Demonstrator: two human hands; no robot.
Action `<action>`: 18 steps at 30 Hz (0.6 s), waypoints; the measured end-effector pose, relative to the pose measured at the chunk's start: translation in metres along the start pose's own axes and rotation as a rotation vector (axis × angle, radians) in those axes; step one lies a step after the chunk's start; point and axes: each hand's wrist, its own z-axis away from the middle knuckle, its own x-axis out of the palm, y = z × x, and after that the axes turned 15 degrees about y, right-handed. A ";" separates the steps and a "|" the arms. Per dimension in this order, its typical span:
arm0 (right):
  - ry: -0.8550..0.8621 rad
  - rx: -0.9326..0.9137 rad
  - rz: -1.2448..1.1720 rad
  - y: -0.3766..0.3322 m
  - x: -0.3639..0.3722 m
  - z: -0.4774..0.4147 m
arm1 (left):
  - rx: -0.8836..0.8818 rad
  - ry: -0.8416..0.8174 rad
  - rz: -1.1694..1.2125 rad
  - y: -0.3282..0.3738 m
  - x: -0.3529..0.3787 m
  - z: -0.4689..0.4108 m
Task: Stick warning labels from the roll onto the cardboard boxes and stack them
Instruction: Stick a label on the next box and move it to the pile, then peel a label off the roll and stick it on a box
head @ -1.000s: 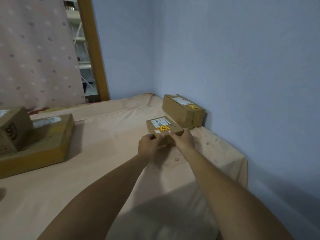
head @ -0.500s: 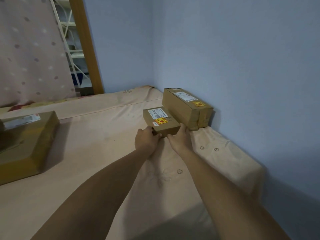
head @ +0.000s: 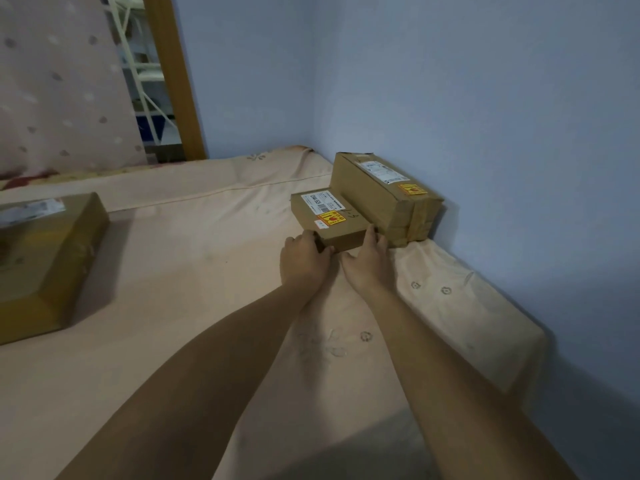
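Arms outstretched, left grip [head: 304,259] and right grip [head: 367,268] curled

The taller box [head: 377,199] blocks the right side of the flat box [head: 329,220], with the wall [head: 485,133] close behind. Leftward, open bed sheet [head: 194,258] runs to the large box [head: 52,254].

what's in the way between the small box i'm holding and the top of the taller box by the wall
Nothing visible. The left hand and right hand grip the small box at its near corners, right beside the taller box, whose top carries only flat labels.
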 end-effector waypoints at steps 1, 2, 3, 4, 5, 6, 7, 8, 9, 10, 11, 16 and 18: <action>-0.002 -0.002 -0.005 0.000 -0.001 0.001 | 0.007 -0.004 -0.006 0.001 -0.002 0.001; -0.006 -0.002 -0.012 0.000 -0.003 0.002 | 0.011 -0.014 -0.014 0.002 -0.004 0.002; -0.015 0.005 -0.021 0.000 -0.004 0.003 | 0.015 -0.025 -0.021 0.002 -0.006 0.003; -0.025 0.011 -0.031 -0.001 -0.006 0.004 | 0.018 -0.039 -0.026 0.002 -0.008 0.003; -0.039 0.021 -0.042 -0.002 -0.007 0.004 | 0.017 -0.053 -0.026 0.002 -0.010 0.004; -0.052 0.033 -0.059 -0.003 -0.010 0.005 | 0.011 -0.069 -0.024 0.002 -0.012 0.004; -0.066 0.053 -0.083 -0.005 -0.012 0.005 | -0.001 -0.083 -0.019 0.001 -0.015 0.005; -0.078 0.074 -0.108 -0.007 -0.015 0.006 | -0.016 -0.094 -0.009 0.000 -0.019 0.005; -0.094 0.092 -0.121 -0.008 -0.018 0.008 | -0.028 -0.102 0.003 -0.002 -0.023 0.005; -0.110 0.096 -0.120 -0.010 -0.021 0.010 | -0.039 -0.110 0.011 -0.004 -0.029 0.005; -0.127 0.089 -0.107 -0.012 -0.024 0.013 | -0.050 -0.118 0.013 -0.005 -0.035 0.006; -0.203 0.006 -0.071 -0.033 -0.046 0.030 | -0.136 -0.128 -0.006 -0.010 -0.081 0.004; -0.204 -0.074 -0.056 -0.050 -0.056 0.035 | -0.138 -0.117 -0.028 -0.013 -0.106 0.003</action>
